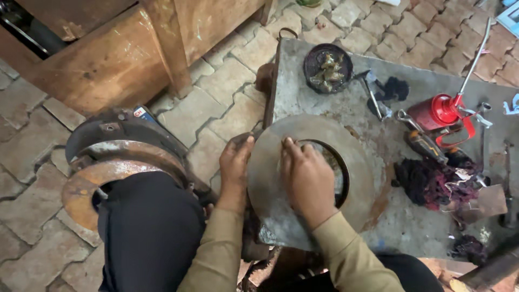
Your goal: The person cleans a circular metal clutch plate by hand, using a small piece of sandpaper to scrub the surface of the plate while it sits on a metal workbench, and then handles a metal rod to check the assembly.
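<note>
Small red-and-blue label [141,112], rectangular, wedged on the floor behind the rusty hub [116,157] at my left knee; mostly hidden, print unreadable. Blue-white sheet [511,19] at top right corner, cut off by the frame.

Disc [281,178]: large flat steel ring, grey, rust-stained along its right rim, round central hole. It lies on the left end of the counter [324,103], its near edge overhanging toward me.

My left hand [235,165]: grip clasps the disc's outer left edge, thumb on top. My right hand [308,181]: lies flat on the disc face, fingers spread to the hole's rim; grip released, pressing only.

Red oil can [440,111] with long spout stands right of the disc, well apart. Dark bowl [327,67] beyond; contents hard to make out. Dark rag [432,181] beside the disc's right rim. Tools at far right are too dim to identify.
</note>
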